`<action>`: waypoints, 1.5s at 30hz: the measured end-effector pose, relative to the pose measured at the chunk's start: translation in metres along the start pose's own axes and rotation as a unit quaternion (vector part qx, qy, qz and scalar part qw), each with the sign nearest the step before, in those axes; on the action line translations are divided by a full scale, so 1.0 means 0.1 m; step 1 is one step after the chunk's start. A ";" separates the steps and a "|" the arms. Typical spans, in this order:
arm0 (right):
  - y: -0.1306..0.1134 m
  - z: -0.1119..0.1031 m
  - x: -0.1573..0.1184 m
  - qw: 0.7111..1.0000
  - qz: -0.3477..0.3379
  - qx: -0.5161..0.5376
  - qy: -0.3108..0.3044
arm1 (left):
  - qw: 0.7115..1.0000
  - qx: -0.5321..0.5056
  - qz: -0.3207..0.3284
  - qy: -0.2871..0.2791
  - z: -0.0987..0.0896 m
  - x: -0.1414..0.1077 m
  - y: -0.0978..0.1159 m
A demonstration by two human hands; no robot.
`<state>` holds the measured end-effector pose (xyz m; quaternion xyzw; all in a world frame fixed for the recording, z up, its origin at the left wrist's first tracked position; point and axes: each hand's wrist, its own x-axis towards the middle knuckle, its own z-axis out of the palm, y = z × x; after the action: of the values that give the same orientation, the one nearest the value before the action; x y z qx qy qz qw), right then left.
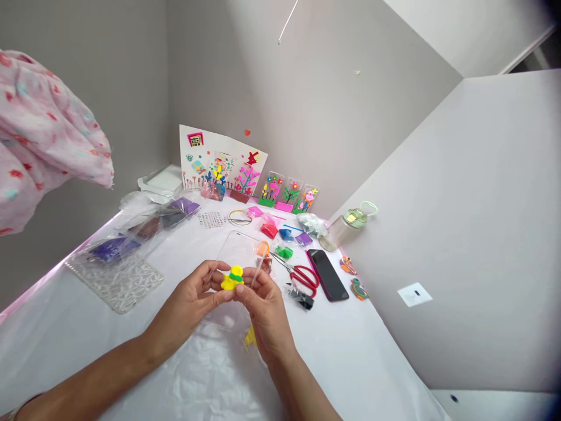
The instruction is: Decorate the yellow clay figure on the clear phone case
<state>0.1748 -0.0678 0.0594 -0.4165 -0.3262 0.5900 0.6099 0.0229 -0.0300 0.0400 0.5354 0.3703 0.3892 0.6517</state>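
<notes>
A small yellow clay figure with a round head and a green band at its neck is held up over the table's middle. My left hand pinches its left side between thumb and fingers. On the other side, the thumb and fingers of my right hand grip the figure too. Behind and partly below both hands lies a clear plastic case. A yellow piece in a wrapper lies under my right wrist, partly hidden.
Red-handled scissors, a black phone and a bottle stand or lie to the right. Colored clay packets lie behind. Plastic bags and a textured mat are left. Decorated panels line the back.
</notes>
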 end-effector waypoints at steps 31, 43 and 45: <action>0.02 -0.01 0.02 0.999 -0.008 -0.022 0.042 | 0.953 0.230 0.171 0.101 -0.06 -0.03 0.03; 0.05 0.01 0.01 0.999 -0.004 -0.041 0.034 | 0.965 0.226 0.108 0.080 -0.09 -0.02 0.05; 0.05 0.01 0.01 0.998 -0.009 -0.043 0.033 | 0.964 0.229 0.108 0.079 -0.09 -0.02 0.06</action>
<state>0.1717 -0.0669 0.0551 -0.4589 -0.3350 0.5559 0.6068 0.0130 -0.0278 0.0443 0.6749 0.4399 0.4032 0.4341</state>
